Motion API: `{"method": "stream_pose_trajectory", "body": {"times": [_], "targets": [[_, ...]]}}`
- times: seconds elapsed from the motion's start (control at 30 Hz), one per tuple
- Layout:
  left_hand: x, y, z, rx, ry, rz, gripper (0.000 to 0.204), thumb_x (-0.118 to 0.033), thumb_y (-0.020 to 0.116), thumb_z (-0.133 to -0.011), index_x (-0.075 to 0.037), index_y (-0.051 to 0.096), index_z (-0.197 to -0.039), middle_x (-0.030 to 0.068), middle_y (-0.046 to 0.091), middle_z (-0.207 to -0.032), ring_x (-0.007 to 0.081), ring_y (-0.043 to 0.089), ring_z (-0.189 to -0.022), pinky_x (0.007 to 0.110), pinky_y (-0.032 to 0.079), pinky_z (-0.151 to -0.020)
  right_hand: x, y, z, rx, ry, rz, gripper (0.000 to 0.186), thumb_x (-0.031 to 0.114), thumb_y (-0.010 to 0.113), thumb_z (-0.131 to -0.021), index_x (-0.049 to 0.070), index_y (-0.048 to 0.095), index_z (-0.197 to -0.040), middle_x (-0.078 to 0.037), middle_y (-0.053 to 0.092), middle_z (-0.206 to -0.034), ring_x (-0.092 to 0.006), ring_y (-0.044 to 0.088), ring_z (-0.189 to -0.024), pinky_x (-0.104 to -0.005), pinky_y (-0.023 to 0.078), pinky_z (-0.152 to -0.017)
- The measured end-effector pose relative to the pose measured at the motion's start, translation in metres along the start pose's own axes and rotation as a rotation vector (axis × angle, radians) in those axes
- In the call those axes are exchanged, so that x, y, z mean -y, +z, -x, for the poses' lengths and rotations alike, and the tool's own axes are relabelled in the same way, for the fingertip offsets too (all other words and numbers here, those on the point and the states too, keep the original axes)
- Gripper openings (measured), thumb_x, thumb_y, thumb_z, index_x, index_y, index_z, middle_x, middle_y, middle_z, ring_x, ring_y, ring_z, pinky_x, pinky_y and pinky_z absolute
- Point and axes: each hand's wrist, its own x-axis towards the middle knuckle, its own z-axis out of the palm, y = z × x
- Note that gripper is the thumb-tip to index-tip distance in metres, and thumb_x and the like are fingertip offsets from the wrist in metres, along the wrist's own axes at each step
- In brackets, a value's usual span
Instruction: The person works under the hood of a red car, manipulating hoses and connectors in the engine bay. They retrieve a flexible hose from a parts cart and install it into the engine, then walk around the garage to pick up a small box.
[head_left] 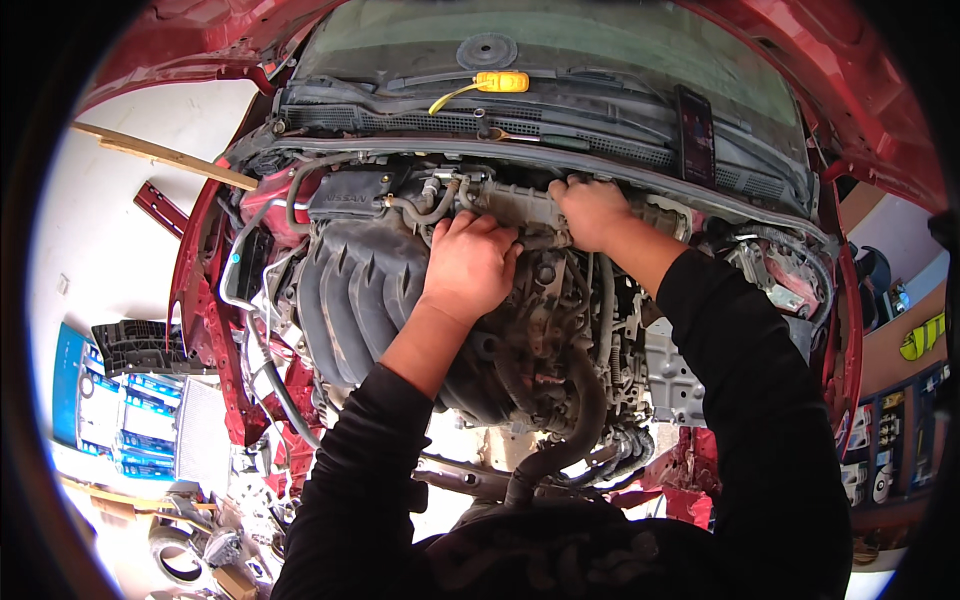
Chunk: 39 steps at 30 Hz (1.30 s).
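Both of my hands reach into the top rear of a car's engine. My left hand (pixel 468 268) is closed, its fingers curled down beside thin hoses (pixel 430 212) to the right of the ribbed black intake manifold (pixel 345 280). Whatever its fingertips grip is hidden. Farther back and to the right, my right hand (pixel 594 212) bends its fingers over the right end of a grey metal engine cover (pixel 518 207). Those fingers are closed too, and I cannot see what lies under them. A thick radiator hose (pixel 583 395) curves down in front of the engine.
Along the cowl behind the engine lie a ratchet (pixel 540 141), a yellow tool with a strap (pixel 502 82) and a dark phone (pixel 695 138). Red hood panels (pixel 860 90) overhang. A wooden stick (pixel 165 155) juts in at left; loose parts (pixel 180 555) cover the floor there.
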Motion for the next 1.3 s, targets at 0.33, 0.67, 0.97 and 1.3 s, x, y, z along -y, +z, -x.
{"method": "stream_pose_trajectory", "body": {"times": [0.33,0.67,0.97,1.3], "targets": [[0.006,-0.017,0.004,-0.590,-0.035,0.147,0.020,-0.002,0.069,-0.091,-0.004,0.075,-0.109,0.0153,0.072,-0.098,0.0395,0.065,-0.090,0.047,0.054,-0.083,-0.012,0.000,0.005,-0.045,-0.081,-0.082,0.064,0.015,0.080,-0.087,0.006,0.058,-0.146,-0.027,0.065,-0.152,-0.0458,0.071,-0.128,-0.0554,0.058,-0.106],[0.042,-0.009,0.003,-1.077,-0.366,1.094,0.027,0.007,0.057,-0.103,-0.002,0.060,-0.128,0.0040,0.064,-0.112,0.0120,0.059,-0.094,0.029,0.053,-0.091,-0.011,0.005,0.004,-0.052,-0.065,-0.087,0.066,0.015,0.078,-0.091,0.007,0.054,-0.152,-0.027,0.059,-0.160,-0.0469,0.064,-0.140,-0.0549,0.056,-0.112],[0.041,-0.008,-0.002,-1.061,-0.373,0.975,0.023,0.003,0.061,-0.102,-0.002,0.062,-0.125,0.0051,0.063,-0.103,0.0148,0.060,-0.096,0.030,0.053,-0.091,-0.004,-0.013,0.075,-0.293,-0.155,-0.235,0.063,0.014,0.081,-0.094,0.007,0.057,-0.152,-0.024,0.060,-0.155,-0.0484,0.058,-0.141,-0.0534,0.050,-0.118],[0.033,-0.016,0.002,-0.752,-0.190,0.375,0.014,-0.010,0.071,-0.090,-0.004,0.068,-0.103,0.0190,0.069,-0.098,0.0456,0.064,-0.095,0.056,0.051,-0.088,0.032,-0.047,0.298,-0.404,-0.036,-0.366,0.036,0.005,0.081,-0.090,0.003,0.070,-0.124,-0.020,0.073,-0.124,-0.0440,0.071,-0.114,-0.0502,0.059,-0.099]]}}
